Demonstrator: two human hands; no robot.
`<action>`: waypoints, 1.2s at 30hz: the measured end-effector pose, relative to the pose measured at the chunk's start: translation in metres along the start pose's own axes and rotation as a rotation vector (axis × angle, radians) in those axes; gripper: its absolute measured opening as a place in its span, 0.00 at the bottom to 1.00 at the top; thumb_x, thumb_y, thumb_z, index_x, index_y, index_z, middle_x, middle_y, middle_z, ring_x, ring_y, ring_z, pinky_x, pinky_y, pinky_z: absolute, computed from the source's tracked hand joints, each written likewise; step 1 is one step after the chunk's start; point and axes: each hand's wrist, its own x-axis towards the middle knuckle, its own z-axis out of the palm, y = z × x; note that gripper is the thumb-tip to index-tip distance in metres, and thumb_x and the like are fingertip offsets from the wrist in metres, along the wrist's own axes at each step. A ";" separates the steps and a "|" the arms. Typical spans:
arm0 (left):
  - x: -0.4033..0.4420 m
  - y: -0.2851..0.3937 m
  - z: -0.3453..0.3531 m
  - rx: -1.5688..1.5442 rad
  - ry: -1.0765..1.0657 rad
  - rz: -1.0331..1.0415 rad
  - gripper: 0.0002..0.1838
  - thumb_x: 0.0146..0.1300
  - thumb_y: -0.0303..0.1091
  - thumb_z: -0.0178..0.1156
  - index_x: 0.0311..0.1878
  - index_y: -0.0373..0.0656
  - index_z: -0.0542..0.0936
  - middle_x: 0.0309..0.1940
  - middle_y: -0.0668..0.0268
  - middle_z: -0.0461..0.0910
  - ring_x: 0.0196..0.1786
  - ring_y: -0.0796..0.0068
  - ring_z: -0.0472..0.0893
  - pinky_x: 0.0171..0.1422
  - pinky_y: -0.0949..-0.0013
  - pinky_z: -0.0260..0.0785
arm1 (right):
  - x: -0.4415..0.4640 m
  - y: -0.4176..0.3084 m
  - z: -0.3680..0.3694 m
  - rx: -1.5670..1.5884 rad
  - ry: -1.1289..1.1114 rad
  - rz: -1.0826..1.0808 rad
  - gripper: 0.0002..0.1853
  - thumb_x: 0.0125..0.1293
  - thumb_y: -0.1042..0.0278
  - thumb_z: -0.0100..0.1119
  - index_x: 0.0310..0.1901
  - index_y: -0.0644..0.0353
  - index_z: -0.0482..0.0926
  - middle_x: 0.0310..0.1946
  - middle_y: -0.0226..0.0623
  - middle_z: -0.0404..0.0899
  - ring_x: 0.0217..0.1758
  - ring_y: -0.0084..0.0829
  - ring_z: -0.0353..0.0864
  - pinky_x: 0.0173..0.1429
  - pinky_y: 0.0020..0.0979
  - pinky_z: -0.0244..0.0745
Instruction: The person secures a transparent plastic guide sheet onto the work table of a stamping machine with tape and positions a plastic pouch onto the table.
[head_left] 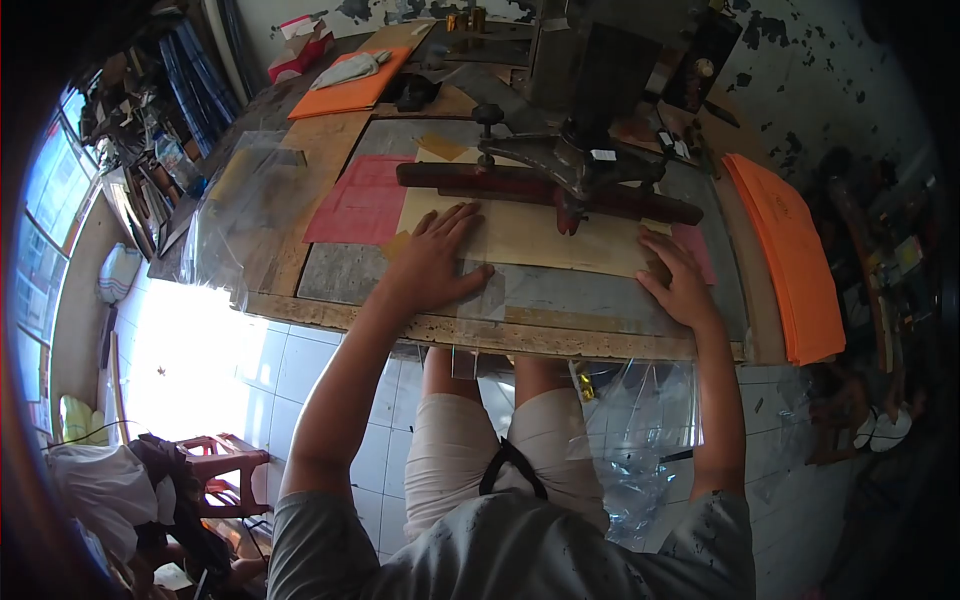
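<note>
My left hand point(435, 262) lies with its fingers spread on the left part of a pale yellow sheet point(560, 240). Its thumb points right, beside a thin clear plastic piece point(485, 300) that overhangs the table's front edge. At the sheet's right end rests my right hand point(680, 282), fingers apart, nothing gripped. Both hands are on a grey metal plate point(620, 295). A dark red bar point(540, 188), carried by a black press head point(575, 160), spans the sheet just beyond the hands. Pink-red sheet point(355, 205) shows left of the yellow one, with a pink edge point(695, 250) at right.
Orange sheets point(790, 260) are stacked at the right edge. Another orange stack point(350, 88) bears a white cloth point(350, 70) at back left. Clear plastic film point(240, 200) hangs over the left side. A red stool point(225, 465) stands on the floor.
</note>
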 end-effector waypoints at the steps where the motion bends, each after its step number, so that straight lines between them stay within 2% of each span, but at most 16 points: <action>1: 0.001 0.000 0.000 0.003 0.005 0.004 0.40 0.62 0.52 0.63 0.70 0.35 0.70 0.77 0.55 0.65 0.80 0.54 0.62 0.85 0.48 0.50 | 0.001 0.000 -0.001 -0.003 0.002 0.001 0.28 0.65 0.62 0.69 0.66 0.58 0.76 0.68 0.42 0.76 0.74 0.45 0.70 0.77 0.44 0.63; 6: -0.001 0.000 0.001 -0.007 -0.002 0.003 0.40 0.62 0.53 0.63 0.71 0.34 0.70 0.77 0.56 0.65 0.80 0.54 0.62 0.85 0.47 0.49 | -0.002 0.001 0.000 0.008 0.012 0.007 0.28 0.65 0.62 0.70 0.66 0.59 0.77 0.69 0.41 0.76 0.74 0.44 0.71 0.77 0.44 0.63; 12: -0.002 0.002 0.001 0.003 0.027 0.007 0.39 0.62 0.53 0.63 0.70 0.37 0.72 0.77 0.57 0.67 0.78 0.54 0.65 0.84 0.50 0.53 | -0.007 0.010 0.002 0.063 0.048 0.006 0.26 0.65 0.62 0.70 0.63 0.60 0.80 0.67 0.42 0.78 0.72 0.42 0.74 0.75 0.40 0.66; 15: -0.007 0.008 -0.007 -0.013 0.018 -0.014 0.34 0.64 0.50 0.63 0.68 0.39 0.75 0.76 0.57 0.68 0.77 0.53 0.67 0.83 0.51 0.55 | -0.009 0.022 0.000 0.236 0.037 0.043 0.24 0.67 0.62 0.70 0.63 0.61 0.80 0.66 0.44 0.79 0.70 0.42 0.77 0.73 0.38 0.69; 18: -0.016 0.006 -0.001 -0.024 0.076 -0.042 0.31 0.66 0.48 0.61 0.66 0.37 0.76 0.73 0.54 0.71 0.77 0.54 0.67 0.82 0.49 0.55 | -0.020 0.013 -0.018 0.275 0.074 0.275 0.23 0.69 0.63 0.67 0.63 0.62 0.80 0.64 0.45 0.80 0.68 0.42 0.78 0.72 0.38 0.71; 21: -0.044 0.021 -0.003 -0.014 0.122 -0.127 0.25 0.68 0.42 0.60 0.65 0.39 0.78 0.73 0.57 0.72 0.76 0.52 0.68 0.82 0.50 0.56 | -0.060 0.020 -0.023 0.078 0.309 0.186 0.22 0.71 0.65 0.65 0.63 0.62 0.79 0.64 0.43 0.80 0.69 0.43 0.77 0.71 0.38 0.71; 24: -0.078 0.040 -0.009 0.035 0.175 -0.186 0.25 0.68 0.40 0.60 0.66 0.39 0.78 0.73 0.56 0.72 0.76 0.53 0.68 0.81 0.49 0.55 | -0.116 0.014 -0.021 -0.132 0.405 0.278 0.20 0.77 0.61 0.55 0.65 0.60 0.78 0.65 0.45 0.79 0.72 0.43 0.74 0.75 0.43 0.65; 27: -0.114 0.060 0.014 0.114 0.327 -0.255 0.25 0.68 0.38 0.59 0.67 0.42 0.77 0.73 0.58 0.72 0.79 0.50 0.63 0.82 0.43 0.49 | -0.158 0.016 0.006 -0.393 0.435 0.235 0.24 0.82 0.54 0.42 0.67 0.60 0.76 0.67 0.46 0.76 0.75 0.45 0.69 0.79 0.50 0.58; 28: -0.127 0.061 0.027 0.154 0.380 -0.275 0.26 0.68 0.38 0.58 0.68 0.43 0.77 0.74 0.58 0.71 0.80 0.48 0.62 0.83 0.41 0.48 | -0.166 0.018 0.018 -0.399 0.514 0.236 0.25 0.82 0.53 0.39 0.67 0.60 0.76 0.68 0.46 0.75 0.77 0.47 0.67 0.80 0.53 0.55; 29: -0.138 0.059 0.049 0.193 0.441 -0.303 0.29 0.66 0.40 0.59 0.71 0.46 0.73 0.77 0.55 0.66 0.81 0.42 0.57 0.83 0.35 0.41 | -0.172 0.019 0.030 -0.404 0.593 0.237 0.27 0.83 0.53 0.35 0.67 0.61 0.76 0.69 0.46 0.74 0.78 0.49 0.64 0.80 0.55 0.52; 31: -0.152 0.045 0.084 0.210 0.551 -0.285 0.32 0.65 0.43 0.60 0.72 0.47 0.70 0.77 0.51 0.63 0.80 0.38 0.55 0.82 0.32 0.39 | -0.178 0.031 0.053 -0.455 0.713 0.226 0.30 0.83 0.51 0.29 0.70 0.62 0.72 0.73 0.48 0.68 0.79 0.54 0.60 0.81 0.60 0.49; 33: -0.156 0.031 0.108 0.262 0.616 -0.276 0.33 0.65 0.47 0.61 0.72 0.48 0.66 0.76 0.47 0.61 0.80 0.34 0.53 0.81 0.29 0.37 | -0.163 0.034 0.068 -0.505 0.909 0.188 0.31 0.83 0.50 0.25 0.72 0.61 0.69 0.74 0.49 0.66 0.80 0.54 0.59 0.81 0.61 0.48; 35: -0.147 0.017 0.125 0.315 0.757 -0.216 0.33 0.66 0.51 0.61 0.70 0.50 0.64 0.76 0.46 0.59 0.80 0.36 0.52 0.80 0.28 0.37 | -0.152 0.041 0.083 -0.522 1.054 0.205 0.34 0.83 0.46 0.17 0.75 0.59 0.62 0.76 0.50 0.61 0.81 0.53 0.56 0.83 0.63 0.44; 36: -0.143 0.010 0.133 0.342 0.829 -0.183 0.33 0.67 0.53 0.61 0.69 0.50 0.64 0.76 0.46 0.58 0.80 0.37 0.51 0.80 0.28 0.37 | -0.150 0.044 0.087 -0.514 1.080 0.208 0.34 0.83 0.46 0.16 0.75 0.59 0.62 0.76 0.50 0.61 0.81 0.53 0.55 0.84 0.63 0.43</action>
